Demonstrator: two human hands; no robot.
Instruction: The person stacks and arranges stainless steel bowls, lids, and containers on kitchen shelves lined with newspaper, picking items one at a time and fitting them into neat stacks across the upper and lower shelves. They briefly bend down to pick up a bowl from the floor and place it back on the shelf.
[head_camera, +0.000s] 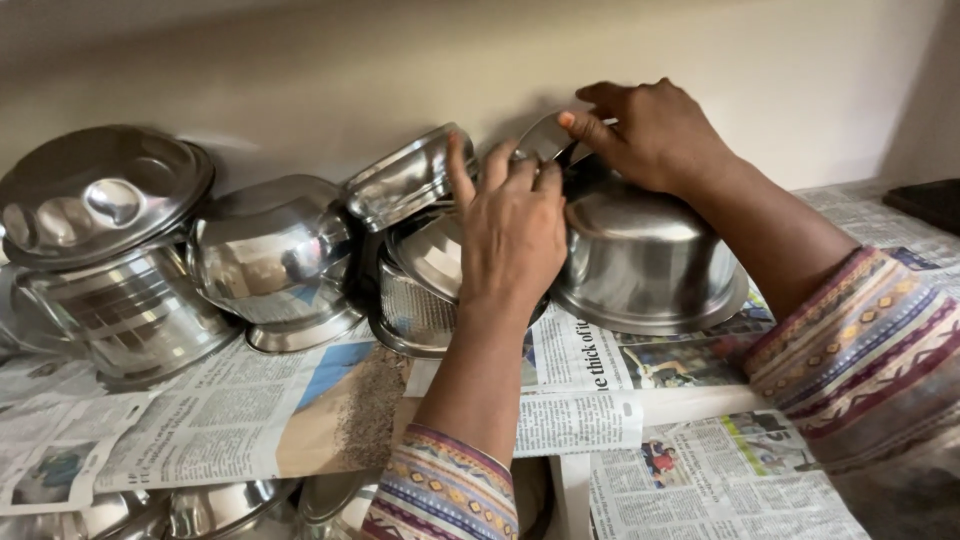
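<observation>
Reaching among upturned steel pots on a newspaper-lined shelf (600, 400), the left hand (510, 235) lies fingers-closed over a shiny lid (430, 255), while the right hand (655, 135) apparently pinches a plate (545, 135) behind a polished pot (640, 260). Tilted vessels crowd together; a nudge could send them sliding.

— What's lost behind the left hand (512, 235)?

— Most of the tilted steel plate (432, 250), and what the fingers (520, 170) press on.

— And the right hand (655, 135)?

— It covers part of a steel lid (545, 135), possibly a plate; too blurred to tell.

— Lower edge?

— Steel vessels (215, 510) are cut off there, and the patterned sleeve (870, 360) runs off right.
</observation>
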